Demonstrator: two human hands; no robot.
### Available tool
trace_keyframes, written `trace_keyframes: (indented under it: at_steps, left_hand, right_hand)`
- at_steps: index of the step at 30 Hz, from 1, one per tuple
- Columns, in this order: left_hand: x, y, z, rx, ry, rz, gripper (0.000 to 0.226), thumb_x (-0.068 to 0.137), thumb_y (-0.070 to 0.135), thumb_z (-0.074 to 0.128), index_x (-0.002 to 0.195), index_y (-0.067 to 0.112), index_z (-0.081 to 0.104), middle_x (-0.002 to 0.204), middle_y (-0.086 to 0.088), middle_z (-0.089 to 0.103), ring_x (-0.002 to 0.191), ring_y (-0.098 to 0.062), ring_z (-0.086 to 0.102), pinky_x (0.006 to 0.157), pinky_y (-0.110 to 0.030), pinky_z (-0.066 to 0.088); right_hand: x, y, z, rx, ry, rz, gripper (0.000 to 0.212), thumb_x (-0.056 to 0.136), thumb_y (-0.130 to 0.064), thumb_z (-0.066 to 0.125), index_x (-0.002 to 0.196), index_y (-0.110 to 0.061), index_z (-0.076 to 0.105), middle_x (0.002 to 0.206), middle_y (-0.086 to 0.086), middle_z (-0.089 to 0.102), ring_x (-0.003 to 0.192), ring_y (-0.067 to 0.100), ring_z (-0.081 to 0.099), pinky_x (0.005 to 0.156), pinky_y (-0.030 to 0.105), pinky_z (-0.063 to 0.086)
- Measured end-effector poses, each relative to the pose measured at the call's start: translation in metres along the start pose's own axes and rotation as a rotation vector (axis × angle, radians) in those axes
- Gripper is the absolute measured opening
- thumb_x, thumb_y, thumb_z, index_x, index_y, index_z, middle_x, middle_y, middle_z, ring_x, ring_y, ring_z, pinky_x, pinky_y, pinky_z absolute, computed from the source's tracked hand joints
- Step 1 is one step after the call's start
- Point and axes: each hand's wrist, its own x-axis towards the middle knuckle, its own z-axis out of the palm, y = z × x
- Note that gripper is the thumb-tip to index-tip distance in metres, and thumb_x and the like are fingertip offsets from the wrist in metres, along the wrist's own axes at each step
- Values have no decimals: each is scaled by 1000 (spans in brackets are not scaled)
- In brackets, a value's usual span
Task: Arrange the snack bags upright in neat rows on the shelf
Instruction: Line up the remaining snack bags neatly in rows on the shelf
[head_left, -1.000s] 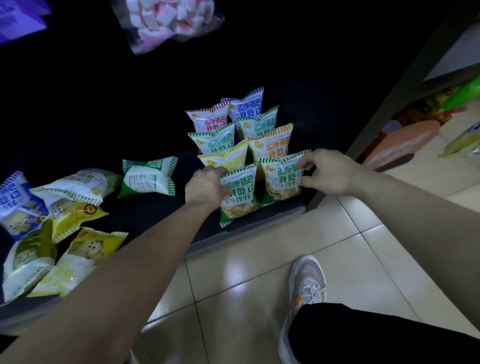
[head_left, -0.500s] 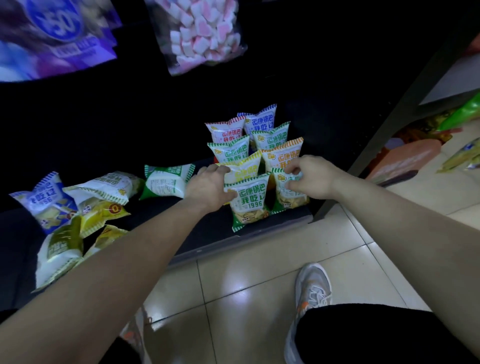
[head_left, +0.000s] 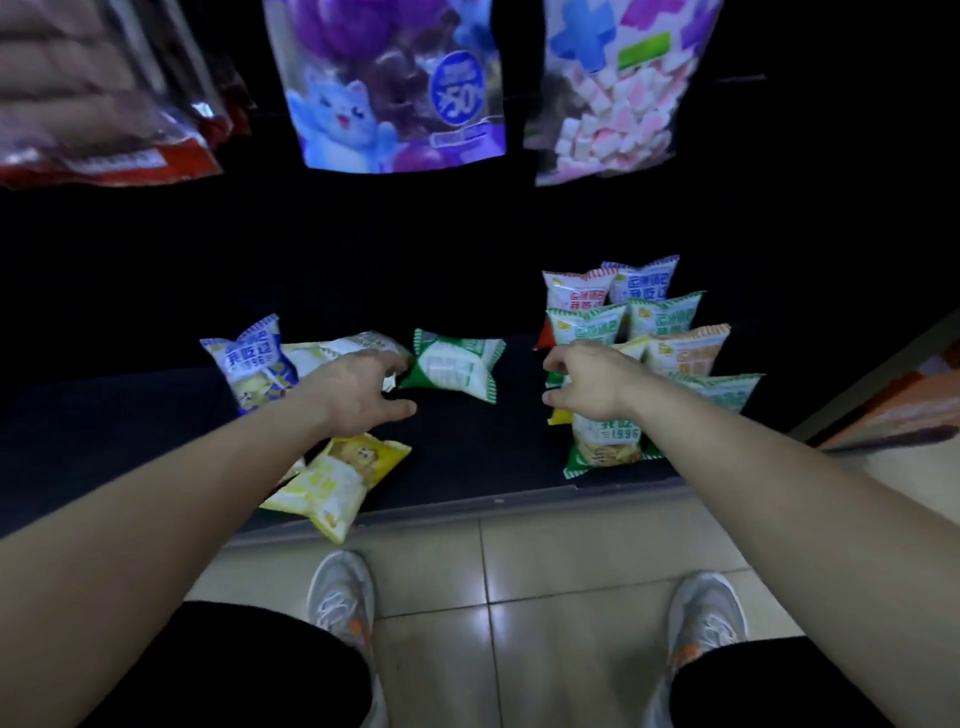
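The left hand (head_left: 358, 397), fingers spread, hovers just beside a flat green-and-white foil snack bag (head_left: 453, 372), while the right hand (head_left: 592, 385) curls against the upright striped foil snack bags (head_left: 662, 318), grip unclear.

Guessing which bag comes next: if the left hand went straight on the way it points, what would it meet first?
Most likely the green bag lying flat on the shelf, just beyond the left hand; depth is unclear.

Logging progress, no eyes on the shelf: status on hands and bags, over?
Left hand open beside the lying green bag, not gripping. Right hand at the upright rows, grip unclear. Yellow bag lies flat nearby; nothing blocks the reach.
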Motion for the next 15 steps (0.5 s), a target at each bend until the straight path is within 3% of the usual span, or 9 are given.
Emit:
trace_keyframes:
  at_steps: [8, 13, 15]
  left_hand:
    - [23, -67, 23, -112, -4, -79, 76, 83, 59, 62, 146, 25, 36, 143, -2, 47, 126, -23, 47, 100, -38, 43]
    - [39, -78, 43, -152, -26, -103, 76, 82, 60, 62, 146, 29, 34, 143, 0, 46, 127, -23, 45, 101, -40, 42]
    - [43, -79, 48, -186, -32, -98, 75, 83, 57, 63, 146, 28, 34, 144, 0, 46, 127, -22, 46, 101, -37, 42]
  right_hand:
    - [109, -50, 81, 21, -122, 54, 69, 91, -44, 62, 148, -16, 35, 136, 10, 45, 115, 29, 53, 92, 42, 50]
    - [171, -44, 126, 131, -42, 219, 64, 91, -33, 61, 144, -13, 30, 130, 14, 39, 103, 32, 55, 74, 36, 47]
    - [183, -40, 142, 234, -9, 295, 66, 90, -28, 64, 143, -13, 27, 127, 15, 39, 101, 35, 55, 74, 39, 50]
